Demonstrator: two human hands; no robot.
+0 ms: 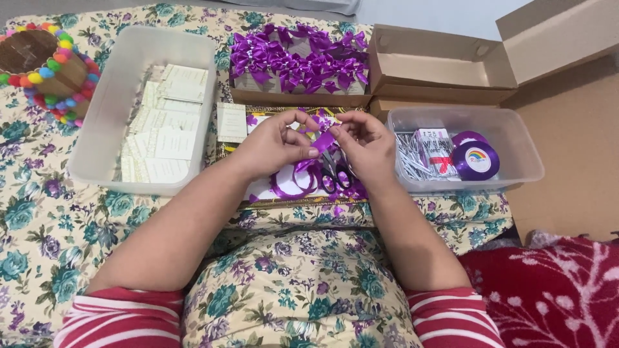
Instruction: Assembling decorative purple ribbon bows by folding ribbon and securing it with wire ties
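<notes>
- Purple ribbon strip (322, 141): at frame centre, pinched between both hands, held just above a loose coil of purple ribbon (293, 182).
- Left hand (274, 147): fingers closed narrow on the strip's 9 o'clock end, thumb and forefinger tips on it.
- Right hand (366, 145): fingers curled tight on the 3 o'clock end, fingertips nearly touching the left hand's.
- Scissors (335, 174): dark handles, lying at 6 o'clock just under the hands, on the ribbon coil.
- Cardboard tray of finished purple bows (300, 59): 12 o'clock of the hands, close behind.
- Clear tub (522, 169): 3 o'clock, holds purple ribbon spool (476, 160), a small box with a red bow (433, 147) and silvery pins or wires; can't tell which.
- White tub (106, 103): 9 o'clock, holds stacked cream cards (169, 122).
- Open brown carton (445, 67): 1 o'clock, behind the clear tub.
- Basket rimmed with coloured pompoms (45, 67): 10 o'clock, far corner.
- Everything sits on a floral cloth (39, 219).
</notes>
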